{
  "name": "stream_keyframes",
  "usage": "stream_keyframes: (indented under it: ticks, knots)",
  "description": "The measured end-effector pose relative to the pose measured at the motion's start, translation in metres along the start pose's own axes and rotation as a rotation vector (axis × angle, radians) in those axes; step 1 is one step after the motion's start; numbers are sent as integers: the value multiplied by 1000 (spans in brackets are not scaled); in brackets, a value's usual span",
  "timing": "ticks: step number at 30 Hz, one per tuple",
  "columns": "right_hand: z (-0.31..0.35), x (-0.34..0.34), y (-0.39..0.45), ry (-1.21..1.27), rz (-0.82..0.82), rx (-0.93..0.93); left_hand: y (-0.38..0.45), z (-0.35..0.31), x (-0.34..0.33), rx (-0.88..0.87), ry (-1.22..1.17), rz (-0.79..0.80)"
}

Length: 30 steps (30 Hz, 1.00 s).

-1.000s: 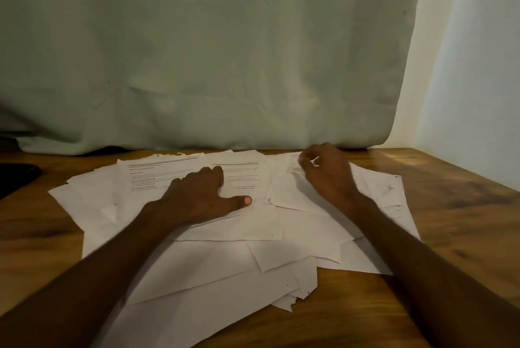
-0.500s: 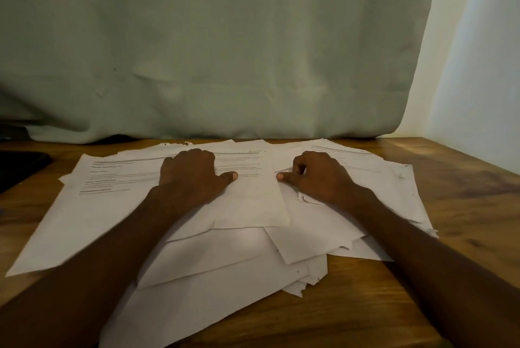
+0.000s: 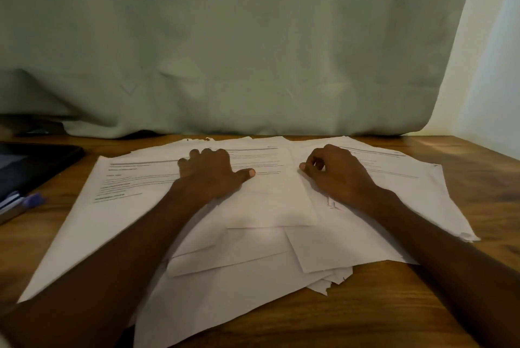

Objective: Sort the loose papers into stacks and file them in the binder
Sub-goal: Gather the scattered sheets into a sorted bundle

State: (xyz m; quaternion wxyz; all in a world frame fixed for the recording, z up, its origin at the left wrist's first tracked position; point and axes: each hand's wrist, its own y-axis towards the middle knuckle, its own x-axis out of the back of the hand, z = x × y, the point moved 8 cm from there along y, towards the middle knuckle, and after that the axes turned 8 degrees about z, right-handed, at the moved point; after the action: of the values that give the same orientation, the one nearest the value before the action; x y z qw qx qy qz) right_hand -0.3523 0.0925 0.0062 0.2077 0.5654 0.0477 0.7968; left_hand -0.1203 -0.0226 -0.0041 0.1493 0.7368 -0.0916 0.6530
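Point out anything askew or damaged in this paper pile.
The loose papers lie fanned at clashing angles, unsorted. The bottom sheets' corners near the front look torn and ragged. Another sheet's right corner looks crumpled.

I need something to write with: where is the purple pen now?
In the head view, the purple pen lies at the far left edge of the wooden table, beside the dark binder, left of the papers.
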Motion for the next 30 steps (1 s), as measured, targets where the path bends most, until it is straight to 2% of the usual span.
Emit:
stream_keyframes:
  ticks: [2,5,8,12,14,17,20,21,24,26,30]
  knots:
    - [10,1,-2,61,2,-20,5,-8,3,-91,-168,-21]
    - [19,-15,-1,26,134,-108,6,-7,17,-190,-440,-48]
    - [15,-25,2,117,172,-165,10,32,29,-90,-323,-167]
    - [-5,-14,5,426,13,-262,39,125,2,229,-115,-21]
    - [-11,-9,5,418,-39,-272,33,145,-9,266,-101,105]
    - [-4,-14,2,330,45,-243,31,152,-11,270,-78,151]
    - [8,-18,0,292,90,-182,72,173,-31,280,-70,129]
    - [10,-19,0,295,82,-167,69,172,-26,289,-106,69]
    - [11,-18,1,359,5,-141,9,142,27,259,-335,-195]
    - [9,-10,1,405,-75,-132,-4,131,48,225,-608,-317]
    - [1,14,-1,737,-282,-75,-6,117,59,62,-1236,-411]
